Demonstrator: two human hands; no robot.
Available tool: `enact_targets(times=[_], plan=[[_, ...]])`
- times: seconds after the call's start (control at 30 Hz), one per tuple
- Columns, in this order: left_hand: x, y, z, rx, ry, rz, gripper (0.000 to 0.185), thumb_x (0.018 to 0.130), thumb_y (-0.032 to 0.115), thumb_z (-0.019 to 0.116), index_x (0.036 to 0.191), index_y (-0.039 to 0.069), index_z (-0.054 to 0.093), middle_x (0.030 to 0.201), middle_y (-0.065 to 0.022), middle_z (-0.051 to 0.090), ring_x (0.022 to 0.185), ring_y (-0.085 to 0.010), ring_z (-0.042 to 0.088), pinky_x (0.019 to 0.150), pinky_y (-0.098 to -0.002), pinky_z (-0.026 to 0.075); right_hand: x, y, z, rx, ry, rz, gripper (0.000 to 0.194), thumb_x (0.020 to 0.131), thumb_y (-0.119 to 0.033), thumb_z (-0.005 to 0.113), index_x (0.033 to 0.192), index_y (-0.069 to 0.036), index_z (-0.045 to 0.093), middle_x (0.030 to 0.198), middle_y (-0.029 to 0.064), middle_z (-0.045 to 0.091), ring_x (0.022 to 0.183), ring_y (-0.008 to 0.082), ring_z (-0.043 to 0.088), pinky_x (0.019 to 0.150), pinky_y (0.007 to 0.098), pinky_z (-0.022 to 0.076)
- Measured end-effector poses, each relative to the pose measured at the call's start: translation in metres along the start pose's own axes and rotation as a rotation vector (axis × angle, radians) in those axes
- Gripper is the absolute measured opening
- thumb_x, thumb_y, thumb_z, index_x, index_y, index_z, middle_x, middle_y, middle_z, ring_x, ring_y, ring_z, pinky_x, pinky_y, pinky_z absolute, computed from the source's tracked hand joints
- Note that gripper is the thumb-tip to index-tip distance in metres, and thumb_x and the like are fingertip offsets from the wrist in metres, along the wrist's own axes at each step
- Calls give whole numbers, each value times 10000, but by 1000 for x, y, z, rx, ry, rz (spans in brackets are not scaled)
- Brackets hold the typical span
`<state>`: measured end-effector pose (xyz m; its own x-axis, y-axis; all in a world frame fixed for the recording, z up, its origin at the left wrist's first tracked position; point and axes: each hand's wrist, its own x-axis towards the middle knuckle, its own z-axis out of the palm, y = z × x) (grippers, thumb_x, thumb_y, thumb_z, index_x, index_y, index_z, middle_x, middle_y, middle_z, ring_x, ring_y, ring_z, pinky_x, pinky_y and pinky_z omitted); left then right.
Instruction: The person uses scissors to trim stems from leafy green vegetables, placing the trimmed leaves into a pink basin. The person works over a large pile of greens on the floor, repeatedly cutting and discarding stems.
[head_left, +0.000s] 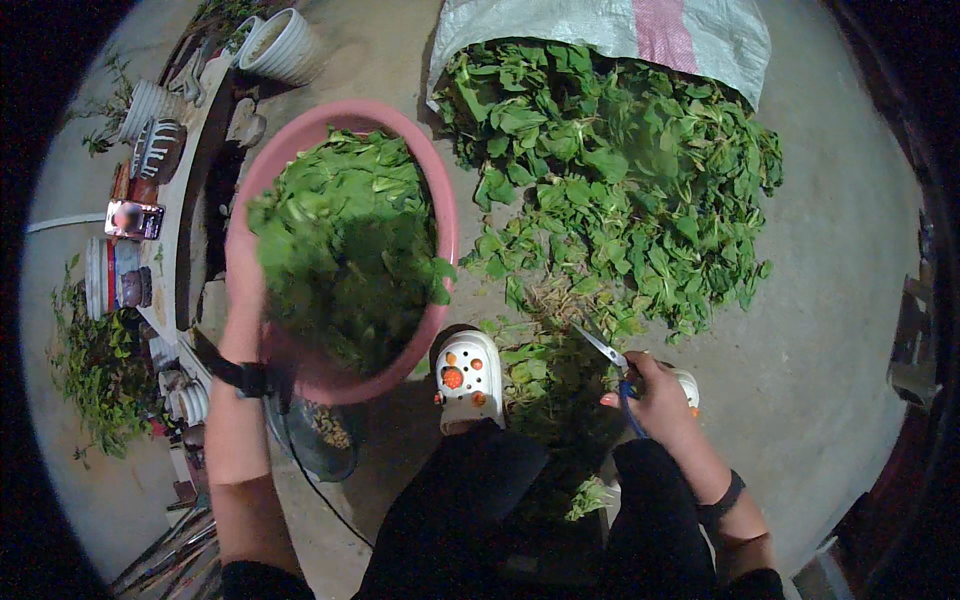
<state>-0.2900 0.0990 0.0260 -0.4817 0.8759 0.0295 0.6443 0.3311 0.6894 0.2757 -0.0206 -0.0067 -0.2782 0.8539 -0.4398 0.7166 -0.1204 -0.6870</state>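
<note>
A pair of scissors (604, 349) with blue handles is held in my right hand (654, 399), its blades pointing up and left over cut roots and loose leaves on the floor. My left hand (247, 274), blurred, is at the left side of a pink plastic basin (448, 225); its fingers are not clear, and whether it grips leaves or the rim cannot be told. Leafy greens (345, 180) fill much of the basin. A large heap of leafy greens (630, 172) spills across the floor from a white woven sack (555, 26) with a pink stripe.
White clogs (469, 375) are on my feet, with trimmings (562, 300) in front. Below the basin stands a dark container (322, 457). At left, a ledge (176, 247) holds a lit phone (136, 220) and pots. White pots (281, 49) stand at the upper left.
</note>
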Motion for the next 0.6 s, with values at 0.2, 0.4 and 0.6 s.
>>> enact_targets(times=[0.2, 0.4, 0.6], plan=[[49, 7, -17, 285, 165, 234, 338, 784, 285, 634, 996, 29, 573, 901, -147, 626, 799, -270, 599, 717, -355, 460, 0, 1, 4, -6, -36, 27, 681, 651, -465, 757, 1119, -26, 530, 906, 192, 616, 837, 378, 583, 732, 436, 467], [13, 42, 76, 973, 242, 30, 562, 777, 333, 617, 1269, 139, 427, 1315, -167, 400, 1023, -402, 502, 815, -486, 435, 1, -1, 12, -43, -67, 1, 675, 660, -504, 734, 1108, -34, 548, 897, 181, 619, 819, 370, 595, 704, 434, 478], [8, 73, 120, 955, 5, -145, 858, 674, 513, 650, 1403, 229, 297, 1471, -112, 218, 1286, -361, 308, 987, -538, 311, 3, 4, 14, -34, -57, -1, 698, 662, -541, 713, 1141, -64, 538, 835, 169, 618, 811, 354, 609, 681, 426, 482]])
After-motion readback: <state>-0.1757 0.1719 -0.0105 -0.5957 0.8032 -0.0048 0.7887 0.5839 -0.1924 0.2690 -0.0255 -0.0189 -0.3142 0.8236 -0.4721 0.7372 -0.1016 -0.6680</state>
